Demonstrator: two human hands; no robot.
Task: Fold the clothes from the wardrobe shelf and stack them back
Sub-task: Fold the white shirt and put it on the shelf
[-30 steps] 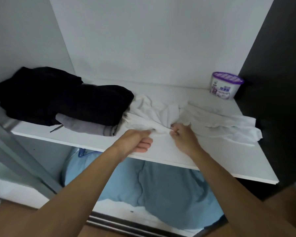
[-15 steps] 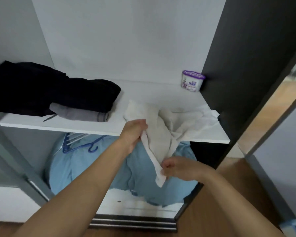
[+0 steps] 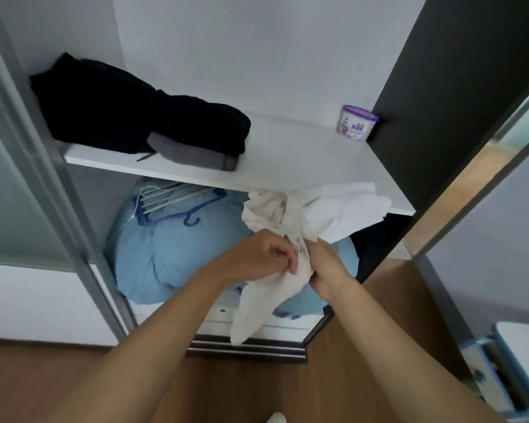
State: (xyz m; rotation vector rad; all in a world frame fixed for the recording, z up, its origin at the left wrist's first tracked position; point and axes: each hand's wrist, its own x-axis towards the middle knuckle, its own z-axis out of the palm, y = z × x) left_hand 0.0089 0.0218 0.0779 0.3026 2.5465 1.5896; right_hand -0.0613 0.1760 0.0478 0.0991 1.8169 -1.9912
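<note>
Both hands meet in front of the wardrobe, below the shelf's (image 3: 287,154) front edge. The left hand (image 3: 257,257) and the right hand (image 3: 324,264) each have their fingers curled tightly around a bunched white garment (image 3: 257,306). Its lower end hangs free beneath them, and its upper part runs up to white cloth draped over the shelf's front right corner. On the shelf's left end lies a heap of black clothes (image 3: 129,111), with a folded grey garment (image 3: 190,154) under its front edge. A purple-lidded tub (image 3: 357,123) stands closed in the back right corner, its contents hidden. The compartment below holds a blue bundle (image 3: 171,251) with hangers (image 3: 171,206) lying on top.
</note>
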